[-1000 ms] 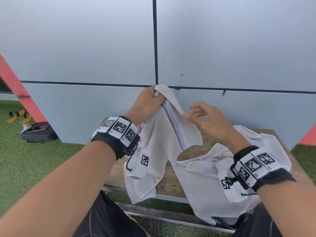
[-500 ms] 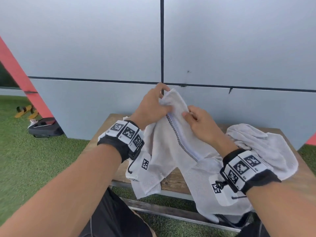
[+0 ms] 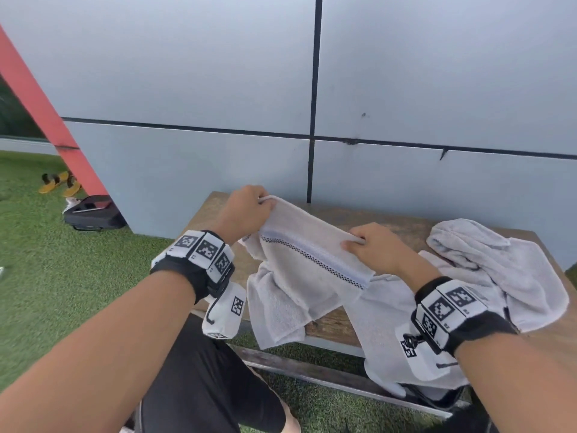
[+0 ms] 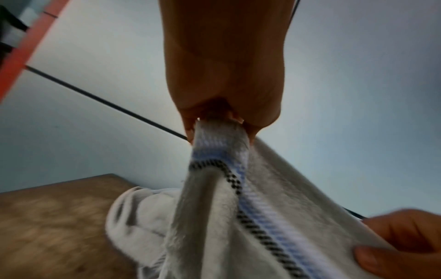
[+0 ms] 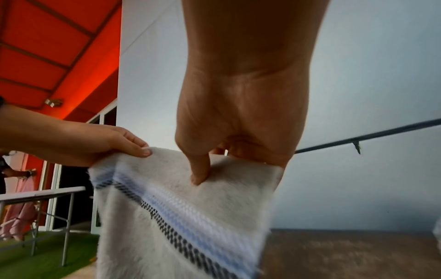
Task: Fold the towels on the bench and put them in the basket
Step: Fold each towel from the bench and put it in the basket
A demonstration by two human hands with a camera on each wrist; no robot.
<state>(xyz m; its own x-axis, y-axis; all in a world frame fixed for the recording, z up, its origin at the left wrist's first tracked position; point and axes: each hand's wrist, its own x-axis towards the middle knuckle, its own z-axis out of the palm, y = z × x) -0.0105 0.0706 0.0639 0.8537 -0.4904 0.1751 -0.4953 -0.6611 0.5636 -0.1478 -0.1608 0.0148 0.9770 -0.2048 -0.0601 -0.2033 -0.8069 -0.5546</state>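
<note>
A white towel [image 3: 307, 245] with a blue and black-checked stripe is stretched between my two hands above the wooden bench [image 3: 390, 218]. My left hand [image 3: 249, 207] pinches its far-left corner; in the left wrist view the corner [image 4: 217, 136] sits bunched in the fingertips. My right hand [image 3: 367, 248] pinches the top edge further right; in the right wrist view the thumb [image 5: 199, 169] presses the cloth [image 5: 181, 198]. The rest of the towel hangs over the bench's front edge. A second crumpled white towel [image 3: 499, 264] lies on the bench at the right. No basket is in view.
A grey panelled wall [image 3: 437, 89] stands right behind the bench. Artificial grass [image 3: 46, 260] surrounds it. A black bag [image 3: 93, 212] and yellow sandals [image 3: 57, 182] lie on the grass at the left, beside a red slanted post [image 3: 46, 110].
My right hand has taken hold of the towel's top edge and slid right, away from the left hand. The towel went from hanging bunched to stretched flat, and both hands have come lower.
</note>
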